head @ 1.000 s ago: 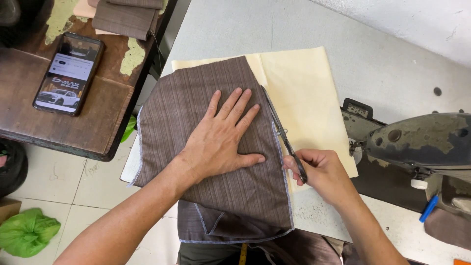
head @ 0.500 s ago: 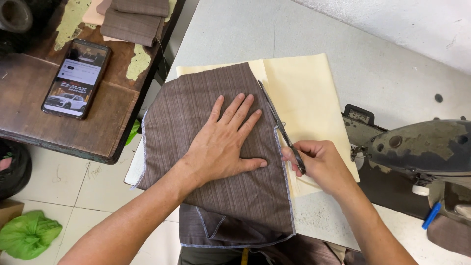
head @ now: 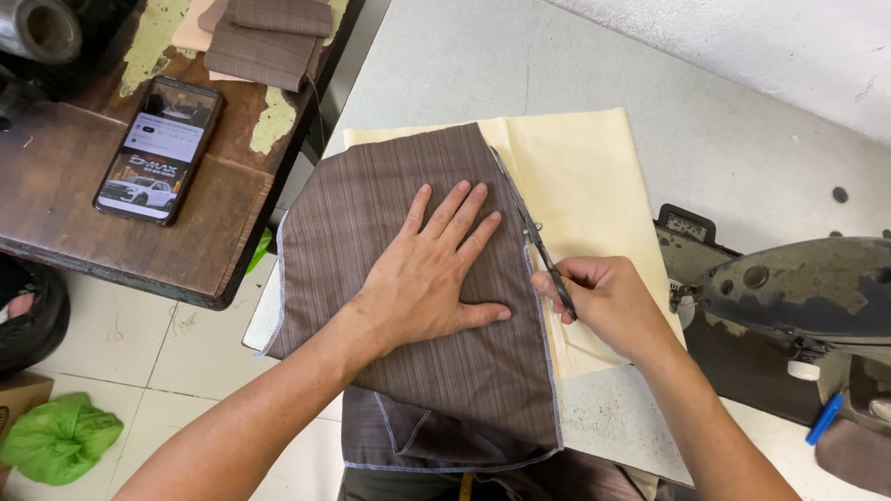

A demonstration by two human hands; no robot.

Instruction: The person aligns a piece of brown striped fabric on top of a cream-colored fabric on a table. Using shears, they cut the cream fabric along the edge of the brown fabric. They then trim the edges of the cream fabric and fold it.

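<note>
Two layers of cloth lie at the middle of the frame: a brown striped fabric piece (head: pixel 399 278) on top of a pale yellow lining (head: pixel 585 186). At far left a phone (head: pixel 158 148) rests on a worn wooden bench (head: pixel 56 199). The left hand (head: pixel 432 274) is spread flat, fingers wide, pinning the brown piece down. Just right of it, the right hand (head: pixel 608 301) is closed around the scissors (head: pixel 538 241), blades along the brown edge. The step appears to be trimming the lining to that edge; the next snip calls for following it closely. A sewing machine (head: pixel 798 297) sits at right.
</note>
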